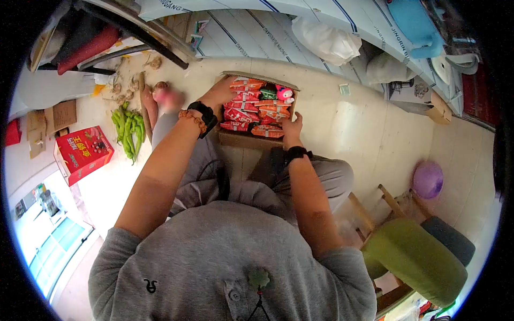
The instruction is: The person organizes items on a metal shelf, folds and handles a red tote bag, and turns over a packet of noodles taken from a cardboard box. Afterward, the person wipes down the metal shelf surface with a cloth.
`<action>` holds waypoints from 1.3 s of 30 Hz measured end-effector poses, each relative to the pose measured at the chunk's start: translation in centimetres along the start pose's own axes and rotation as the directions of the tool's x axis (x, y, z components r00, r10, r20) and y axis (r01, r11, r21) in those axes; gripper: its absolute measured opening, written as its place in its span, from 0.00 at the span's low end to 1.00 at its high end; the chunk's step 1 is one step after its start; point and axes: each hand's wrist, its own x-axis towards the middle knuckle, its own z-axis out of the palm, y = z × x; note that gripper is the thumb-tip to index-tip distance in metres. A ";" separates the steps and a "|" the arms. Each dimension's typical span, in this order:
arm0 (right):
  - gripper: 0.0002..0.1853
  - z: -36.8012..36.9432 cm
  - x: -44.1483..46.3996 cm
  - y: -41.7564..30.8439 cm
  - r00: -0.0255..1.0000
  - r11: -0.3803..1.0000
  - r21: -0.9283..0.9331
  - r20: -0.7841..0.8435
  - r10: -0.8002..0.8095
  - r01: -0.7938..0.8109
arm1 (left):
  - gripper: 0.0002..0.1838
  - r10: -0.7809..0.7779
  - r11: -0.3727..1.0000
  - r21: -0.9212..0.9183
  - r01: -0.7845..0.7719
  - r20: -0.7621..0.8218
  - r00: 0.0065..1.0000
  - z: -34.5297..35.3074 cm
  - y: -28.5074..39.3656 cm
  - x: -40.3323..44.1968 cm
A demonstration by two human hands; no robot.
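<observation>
A cardboard box stands on the floor in front of my knees, packed with red snack packets on its left and orange ones on its right. A dark green packet and a pink-and-white figure lie near its far right corner. My left hand reaches over the left wall, its fingers stretched out against the packets at the far left; the fingertips are partly hidden. At the right wall, my right hand grips the rim of the box, thumb and fingers on either side.
Green peppers and a red carton lie to the left. A metal-framed rack stands at the far left. Film-covered panels and a white bag run along the back. On the right are a purple balloon-like ball and a green-cushioned chair.
</observation>
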 end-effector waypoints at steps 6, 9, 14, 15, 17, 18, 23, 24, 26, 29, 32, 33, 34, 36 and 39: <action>0.19 -0.8 1.4 1.6 0.901 0.759 -0.486 0.199 -0.386 0.433 | 0.31 -0.121 0.989 -0.084 0.121 0.007 0.993 0.0 2.4 -3.8; 0.22 -1.9 -1.9 -0.2 0.837 0.593 -0.596 0.320 -0.444 0.542 | 0.30 -0.113 0.992 -0.032 0.118 0.132 0.985 2.8 -1.2 -3.9; 0.26 -2.2 -4.2 -2.1 0.842 0.451 -0.725 0.353 -0.407 0.521 | 0.24 0.000 0.999 -0.048 0.006 0.115 0.993 6.9 -4.5 -4.6; 0.27 -1.9 -3.6 -1.4 0.821 0.419 -0.711 0.433 -0.372 0.565 | 0.24 -0.028 0.997 -0.062 0.039 0.173 0.985 6.4 -3.3 -5.1; 0.27 -1.2 -3.5 0.2 0.753 0.352 -0.671 0.521 -0.403 0.653 | 0.24 -0.080 0.991 -0.083 0.108 0.286 0.955 5.2 -0.3 -6.1; 0.27 -0.9 -3.5 0.7 0.714 0.316 -0.647 0.562 -0.418 0.694 | 0.24 -0.060 0.991 -0.098 0.090 0.274 0.960 5.7 -0.3 -6.4; 0.24 -0.5 -2.0 1.2 0.710 0.359 -0.613 0.636 -0.302 0.703 | 0.23 -0.021 0.975 -0.211 0.062 0.191 0.981 8.3 -2.7 -6.8; 0.23 -0.6 -2.0 0.7 0.723 0.363 -0.628 0.634 -0.274 0.688 | 0.25 -0.041 0.983 -0.164 0.078 0.219 0.975 7.8 -2.2 -7.0; 0.18 -1.1 -2.2 -0.4 0.681 0.445 -0.527 0.647 -0.342 0.724 | 0.27 -0.043 0.993 -0.098 0.065 0.210 0.977 6.4 -1.2 -7.2; 0.11 -3.4 -4.0 -5.5 0.650 0.825 -0.209 0.724 -0.230 0.525 | 0.33 -0.021 0.972 -0.225 0.062 0.181 0.983 4.0 0.1 -7.5; 0.11 -6.8 -6.1 -10.1 0.619 0.970 0.167 0.748 -0.240 0.175 | 0.40 0.012 0.941 -0.340 0.001 0.035 0.999 0.0 3.9 -8.7; 0.12 -7.9 -6.2 -10.9 0.624 0.954 0.287 0.731 -0.276 0.086 | 0.42 0.023 0.934 -0.356 -0.033 -0.034 0.999 -1.0 5.2 -9.0; 0.08 -8.7 -5.2 -11.0 0.550 0.946 0.320 0.782 -0.293 0.049 | 0.45 0.157 0.833 -0.533 -0.148 -0.030 0.987 -1.0 4.8 -8.2; 0.05 -10.5 -6.6 -13.2 0.574 0.855 0.508 0.732 -0.366 -0.103 | 0.39 0.121 0.771 -0.633 -0.073 0.033 0.992 -2.8 6.7 -9.1; 0.07 -12.9 -8.8 -16.6 0.550 0.736 0.662 0.671 -0.497 -0.144 | 0.32 0.183 0.621 -0.781 -0.064 0.065 0.981 -4.2 8.6 -10.1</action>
